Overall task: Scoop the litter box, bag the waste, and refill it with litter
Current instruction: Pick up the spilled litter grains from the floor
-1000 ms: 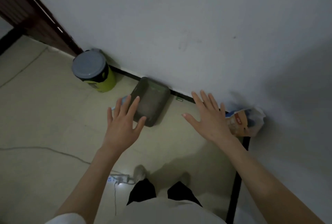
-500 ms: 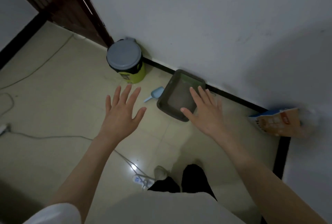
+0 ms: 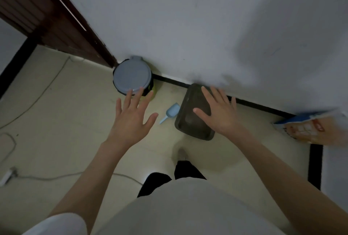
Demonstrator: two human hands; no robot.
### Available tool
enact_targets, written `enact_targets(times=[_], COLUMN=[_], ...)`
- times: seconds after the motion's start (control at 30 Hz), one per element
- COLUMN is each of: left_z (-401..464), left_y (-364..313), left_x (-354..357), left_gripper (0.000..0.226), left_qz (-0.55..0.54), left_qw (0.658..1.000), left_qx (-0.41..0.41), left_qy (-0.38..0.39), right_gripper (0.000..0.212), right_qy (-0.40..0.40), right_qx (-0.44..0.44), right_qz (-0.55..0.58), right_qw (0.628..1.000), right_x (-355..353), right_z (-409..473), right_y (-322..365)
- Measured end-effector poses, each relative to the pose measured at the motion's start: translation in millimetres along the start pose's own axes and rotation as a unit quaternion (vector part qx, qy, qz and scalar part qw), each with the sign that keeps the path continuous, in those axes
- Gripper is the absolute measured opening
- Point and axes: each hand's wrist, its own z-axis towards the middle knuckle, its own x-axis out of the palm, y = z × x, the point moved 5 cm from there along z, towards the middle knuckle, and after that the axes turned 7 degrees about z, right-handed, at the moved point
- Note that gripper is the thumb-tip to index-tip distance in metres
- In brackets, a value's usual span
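- Along the floor's far edge by the wall, the dark litter box [image 3: 190, 121] lies; blue scoop [image 3: 170, 114] just beside it.
- Left hand [image 3: 131, 121] and right hand [image 3: 220, 114] hover spread, holding nothing.
- Litter bag [image 3: 308, 129] leans in the floor's right corner.

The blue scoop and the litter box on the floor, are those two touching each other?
Cannot tell. In the head view the scoop lies right beside the litter box, its bowl close against the box's left rim, but the dim, blurred frame shows neither a clear gap nor contact.

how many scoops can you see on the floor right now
1. A light blue scoop lies on the floor between the lidded bin and the dark litter box. Others could be hidden behind the hands.
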Motion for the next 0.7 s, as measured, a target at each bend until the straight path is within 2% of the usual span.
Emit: enact_targets(times=[0.17, 0.33, 0.53, 0.7], left_z=[43, 84, 117, 135], left_y=[23, 47, 77, 90], left_x=[-7, 14, 41, 83], left_gripper=[0.068, 0.074, 0.077, 0.075], left_qz=[0.007, 0.017, 0.040, 0.046], left_qw=[0.999, 0.989, 0.957, 0.939], left_qx=[0.038, 0.136, 0.269, 0.316], left_qy=[0.017, 0.055, 0.098, 0.131], right_gripper=[0.074, 0.073, 0.073, 0.072], right_qy=[-0.018, -0.030, -0.053, -0.048], right_qx=[0.016, 0.105, 0.222, 0.263], right_qz=[-0.009, 0.017, 0.077, 0.116], right_qw=[1.000, 0.994, 0.971, 0.957], right_x=[-6, 10, 68, 124], right_z=[29, 36, 26, 23], right_y=[23, 34, 56, 66])
